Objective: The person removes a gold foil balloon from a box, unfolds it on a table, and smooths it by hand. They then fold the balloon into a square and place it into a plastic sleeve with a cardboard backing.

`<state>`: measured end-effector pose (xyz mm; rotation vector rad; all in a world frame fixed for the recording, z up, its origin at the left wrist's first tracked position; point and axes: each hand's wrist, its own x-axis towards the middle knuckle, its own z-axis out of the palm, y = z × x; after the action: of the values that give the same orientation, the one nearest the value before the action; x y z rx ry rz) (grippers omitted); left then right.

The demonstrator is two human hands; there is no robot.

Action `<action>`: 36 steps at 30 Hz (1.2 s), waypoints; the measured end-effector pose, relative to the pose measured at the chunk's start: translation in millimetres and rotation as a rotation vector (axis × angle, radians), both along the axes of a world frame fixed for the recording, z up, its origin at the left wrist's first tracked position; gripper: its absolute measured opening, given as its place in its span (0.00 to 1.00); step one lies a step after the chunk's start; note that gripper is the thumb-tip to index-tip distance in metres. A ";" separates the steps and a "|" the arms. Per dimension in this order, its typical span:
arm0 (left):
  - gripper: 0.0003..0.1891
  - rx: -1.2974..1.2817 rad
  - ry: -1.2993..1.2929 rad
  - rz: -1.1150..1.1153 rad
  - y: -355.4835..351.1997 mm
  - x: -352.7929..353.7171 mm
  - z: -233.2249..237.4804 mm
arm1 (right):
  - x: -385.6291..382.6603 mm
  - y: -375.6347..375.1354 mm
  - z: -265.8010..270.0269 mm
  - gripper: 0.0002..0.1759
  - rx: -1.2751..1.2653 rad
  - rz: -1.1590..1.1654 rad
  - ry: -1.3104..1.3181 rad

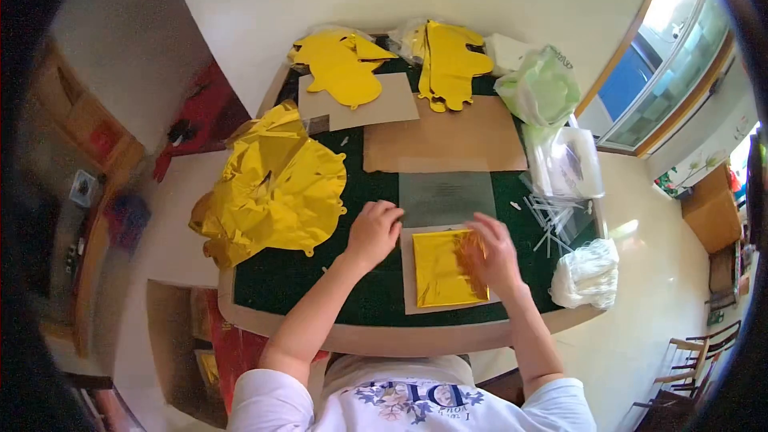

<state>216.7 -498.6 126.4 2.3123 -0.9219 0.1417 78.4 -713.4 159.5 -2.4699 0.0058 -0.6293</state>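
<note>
A folded square of shiny gold foil (pixel 436 276) lies on a cardboard sheet (pixel 410 302) near the table's front edge. Over the foil's right side is my right hand (pixel 496 254), its fingers spread and a little blurred. My left hand (pixel 374 236) hovers left of the foil with loosely bent fingers, nothing visible in them. Its fingertips are right at the left edge of a clear plastic sleeve (pixel 448 198), flat on the green tabletop beyond the foil. To the left spreads a large crumpled heap of gold foil balloons (pixel 280 192).
Flat gold balloons (pixel 344 72) and another gold stack (pixel 452 64) lie at the back, by cardboard (pixel 444 136). On the right are a pale green plastic bag (pixel 544 88), clear bags (pixel 568 164), white sticks (pixel 552 216) and a white string bundle (pixel 586 274).
</note>
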 end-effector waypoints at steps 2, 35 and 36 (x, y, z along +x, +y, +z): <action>0.11 0.015 -0.163 -0.125 5.6 -8.9 -4.4 | -5.4 15.3 -12.4 0.20 -0.199 0.198 0.214; 0.05 0.115 -0.214 -0.205 -12.6 -11.0 -6.5 | -1.4 23.2 -50.0 0.22 -0.088 0.131 -0.026; 0.06 0.011 -0.162 -0.173 -10.6 -11.9 -8.8 | -0.6 14.9 -48.3 0.21 -0.050 0.034 -0.064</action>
<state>204.8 -509.2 117.6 2.2431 -1.2015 0.2536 77.8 -698.5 111.3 -2.4917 -0.0781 -0.7012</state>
